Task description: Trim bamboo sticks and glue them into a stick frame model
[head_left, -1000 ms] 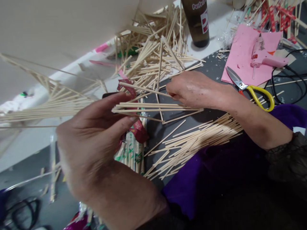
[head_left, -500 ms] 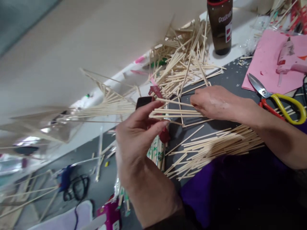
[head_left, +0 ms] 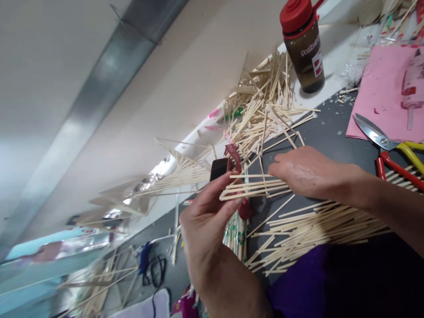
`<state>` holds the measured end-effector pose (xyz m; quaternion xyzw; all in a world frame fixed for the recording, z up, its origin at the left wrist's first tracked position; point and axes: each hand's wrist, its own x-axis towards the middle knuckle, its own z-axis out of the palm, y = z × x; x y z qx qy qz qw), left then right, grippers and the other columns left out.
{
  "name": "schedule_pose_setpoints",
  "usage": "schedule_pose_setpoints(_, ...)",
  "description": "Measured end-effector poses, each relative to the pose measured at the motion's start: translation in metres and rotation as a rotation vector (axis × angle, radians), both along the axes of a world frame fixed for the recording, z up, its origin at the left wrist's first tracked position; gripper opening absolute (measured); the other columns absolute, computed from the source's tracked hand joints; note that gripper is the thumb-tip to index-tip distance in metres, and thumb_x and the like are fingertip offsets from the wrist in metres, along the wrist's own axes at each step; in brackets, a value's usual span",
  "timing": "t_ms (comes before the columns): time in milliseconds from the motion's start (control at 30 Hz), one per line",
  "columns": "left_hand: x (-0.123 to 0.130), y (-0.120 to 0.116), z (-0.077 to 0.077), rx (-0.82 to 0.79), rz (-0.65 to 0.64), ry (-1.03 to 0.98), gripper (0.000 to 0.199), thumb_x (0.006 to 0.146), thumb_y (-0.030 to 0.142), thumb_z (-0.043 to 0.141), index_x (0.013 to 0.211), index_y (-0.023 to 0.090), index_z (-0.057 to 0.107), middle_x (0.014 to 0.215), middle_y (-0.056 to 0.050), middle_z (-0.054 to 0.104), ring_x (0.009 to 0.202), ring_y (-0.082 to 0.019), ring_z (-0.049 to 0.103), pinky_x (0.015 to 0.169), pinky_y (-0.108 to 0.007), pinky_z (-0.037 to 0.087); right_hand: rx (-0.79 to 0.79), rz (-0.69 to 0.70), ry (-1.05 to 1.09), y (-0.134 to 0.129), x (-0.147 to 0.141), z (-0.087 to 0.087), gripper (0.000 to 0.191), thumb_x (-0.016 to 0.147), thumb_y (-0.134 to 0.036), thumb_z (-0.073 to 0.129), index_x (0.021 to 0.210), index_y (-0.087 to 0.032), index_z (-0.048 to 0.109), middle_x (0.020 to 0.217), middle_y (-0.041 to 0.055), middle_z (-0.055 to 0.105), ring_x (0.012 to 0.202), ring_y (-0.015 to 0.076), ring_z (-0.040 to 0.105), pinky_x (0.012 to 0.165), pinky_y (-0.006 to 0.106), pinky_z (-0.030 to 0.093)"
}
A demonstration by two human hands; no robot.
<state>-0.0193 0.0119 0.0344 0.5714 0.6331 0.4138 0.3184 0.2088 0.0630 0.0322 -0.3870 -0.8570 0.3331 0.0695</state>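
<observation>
A small bunch of thin wooden sticks (head_left: 255, 189) spans the gap between my two hands. My left hand (head_left: 210, 221) pinches their left ends between thumb and fingers. Around their right ends, my right hand (head_left: 298, 171) is closed, its fingertips partly hidden. Behind the bunch lies a frame of joined sticks (head_left: 261, 165) on the dark grey table. Many loose sticks (head_left: 318, 227) are spread just below my right hand. A black rectangular object (head_left: 219, 168) with a dark red band shows behind my left fingers.
A heap of sticks (head_left: 251, 119) and a red-lidded bottle (head_left: 304, 53) stand by the wall. At right are scissors (head_left: 374, 130) and a pink glue gun (head_left: 412, 84) on pink sheets (head_left: 367, 97). A blue glue gun (head_left: 144, 258) with a black cord lies at left.
The camera view has tilted, so the scene sits lower and further right, and the bottle's lid now shows. Both hands keep their hold on the sticks.
</observation>
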Motion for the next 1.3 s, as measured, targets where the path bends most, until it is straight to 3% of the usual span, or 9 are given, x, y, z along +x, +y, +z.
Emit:
schedule_pose_setpoints(67,-0.002,0.001,-0.001,0.007,0.011,0.028,0.038,0.067,0.02,0.083,0.103,0.03,0.078,0.103,-0.003,0.079,0.08,-0.019,0.075,0.066,-0.027,0.063,-0.005,0.001,0.019,0.0,-0.001,-0.002,0.029,0.084,-0.007,0.044,0.087,-0.017,0.071,0.092,0.011,0.071,0.072,0.0153,0.059,0.059,0.028,0.033)
schedule_pose_setpoints(133,-0.003,0.0,-0.001,-0.004,0.016,0.034,0.038,0.067,0.019,0.083,0.104,0.029,0.078,0.108,-0.004,0.078,0.09,-0.021,0.075,0.073,-0.027,0.063,-0.023,-0.006,0.027,0.0,-0.001,-0.004,0.03,0.084,-0.006,0.045,0.088,-0.018,0.072,0.091,0.01,0.071,0.07,0.0149,0.058,0.058,0.028,0.033)
schedule_pose_setpoints(300,-0.005,-0.002,0.0,-0.035,0.013,-0.024,0.039,0.069,0.019,0.083,0.106,0.029,0.077,0.102,-0.004,0.079,0.063,-0.015,0.071,0.05,-0.023,0.058,-0.04,-0.02,0.012,0.0,0.0,-0.004,0.031,0.083,-0.004,0.045,0.088,-0.019,0.072,0.091,0.0094,0.071,0.069,0.0149,0.059,0.057,0.028,0.034)
schedule_pose_setpoints(500,-0.008,-0.002,0.001,-0.026,-0.01,0.02,0.037,0.07,0.021,0.083,0.107,0.025,0.078,0.095,-0.003,0.08,0.074,-0.015,0.073,0.064,-0.021,0.06,-0.025,0.036,-0.04,0.002,-0.001,0.001,0.033,0.083,-0.005,0.045,0.094,-0.016,0.074,0.096,0.0113,0.071,0.076,0.0166,0.063,0.057,0.027,0.033)
schedule_pose_setpoints(633,-0.008,-0.002,0.0,-0.038,-0.03,-0.01,0.037,0.072,0.021,0.083,0.109,0.024,0.077,0.094,-0.003,0.08,0.067,-0.013,0.072,0.063,-0.022,0.06,-0.028,0.046,-0.055,0.002,0.0,0.005,0.034,0.085,-0.005,0.044,0.097,-0.016,0.074,0.099,0.0121,0.072,0.079,0.0177,0.064,0.058,0.027,0.034)
schedule_pose_setpoints(867,-0.006,-0.001,-0.002,-0.016,0.032,-0.045,0.033,0.068,0.021,0.086,0.1,0.022,0.077,0.109,-0.006,0.078,0.084,-0.019,0.075,0.072,-0.026,0.063,-0.018,0.059,-0.081,0.002,0.0,0.008,0.036,0.086,-0.004,0.043,0.101,-0.014,0.073,0.1,0.0129,0.071,0.081,0.0177,0.065,0.058,0.027,0.033)
schedule_pose_setpoints(1300,-0.008,-0.002,0.0,-0.025,-0.008,-0.002,0.033,0.073,0.022,0.083,0.105,0.024,0.078,0.105,-0.005,0.079,0.078,-0.016,0.074,0.071,-0.024,0.062,0.001,0.051,-0.042,0.002,-0.001,0.002,0.034,0.086,-0.005,0.044,0.099,-0.015,0.074,0.095,0.012,0.071,0.075,0.0162,0.062,0.058,0.027,0.032)
